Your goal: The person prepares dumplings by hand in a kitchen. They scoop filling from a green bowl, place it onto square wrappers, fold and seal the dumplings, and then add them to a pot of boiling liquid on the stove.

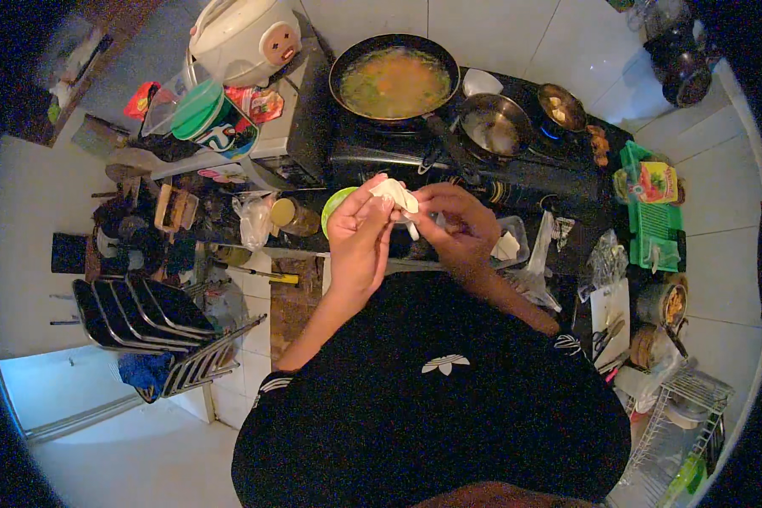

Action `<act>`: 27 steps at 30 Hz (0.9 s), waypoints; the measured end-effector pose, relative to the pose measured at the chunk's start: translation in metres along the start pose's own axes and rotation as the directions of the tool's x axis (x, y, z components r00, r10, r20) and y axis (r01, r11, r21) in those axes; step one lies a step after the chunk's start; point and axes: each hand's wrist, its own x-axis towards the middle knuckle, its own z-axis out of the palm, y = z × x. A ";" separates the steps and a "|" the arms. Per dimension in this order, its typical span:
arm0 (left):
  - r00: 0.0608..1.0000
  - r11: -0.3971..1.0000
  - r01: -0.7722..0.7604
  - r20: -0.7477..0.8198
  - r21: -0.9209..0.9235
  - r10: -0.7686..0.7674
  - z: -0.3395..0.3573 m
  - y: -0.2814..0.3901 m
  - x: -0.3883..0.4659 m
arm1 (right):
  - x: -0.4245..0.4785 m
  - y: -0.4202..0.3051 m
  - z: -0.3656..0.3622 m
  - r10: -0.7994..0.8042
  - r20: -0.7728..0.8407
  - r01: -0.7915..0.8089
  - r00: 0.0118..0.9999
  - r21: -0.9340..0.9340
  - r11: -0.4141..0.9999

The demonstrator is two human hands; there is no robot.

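Up in front of my chest, my left hand (362, 238) holds a pale folded dough wrapper (395, 192), its thumb pressing on the near side. The fingertips of my right hand (462, 222) pinch the wrapper's right edge. Whether there is filling inside is hidden. Beneath the hands, a green bowl (335, 207) is partly covered by my left hand, and a white handle (413, 230) shows below the wrapper. Beside my right wrist sits a clear plastic container (515, 236) with pale square sheets in it.
On the stove stand a large pan of soup (395, 82), a metal pot (494, 126) and a small pan (562, 108) over a blue flame. A lidded jar (295, 217) is left of the bowl. A green rack (655, 225) and a cutting board (609, 320) lie right.
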 end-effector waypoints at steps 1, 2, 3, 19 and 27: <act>1.000 1.000 -0.012 -0.001 0.024 0.012 -0.001 0.000 0.000 | 0.001 -0.001 0.000 -0.027 -0.006 0.027 1.000 -0.021 0.999; 1.000 0.999 -0.024 -0.001 0.048 0.024 -0.001 -0.001 0.000 | 0.001 -0.001 0.001 -0.056 -0.013 0.055 0.998 -0.029 0.998; 0.999 0.996 -0.043 -0.005 0.081 0.043 -0.001 -0.001 -0.001 | 0.002 -0.001 0.002 -0.084 -0.020 0.083 0.996 -0.035 0.996; 0.992 0.965 -0.124 0.053 0.231 0.115 0.013 0.009 -0.005 | -0.007 0.013 0.016 0.139 -0.159 -0.108 0.978 0.188 0.976; 0.984 0.910 -0.178 0.051 0.376 0.171 0.011 0.010 -0.006 | -0.002 0.006 0.019 0.208 -0.167 -0.144 0.964 0.333 0.932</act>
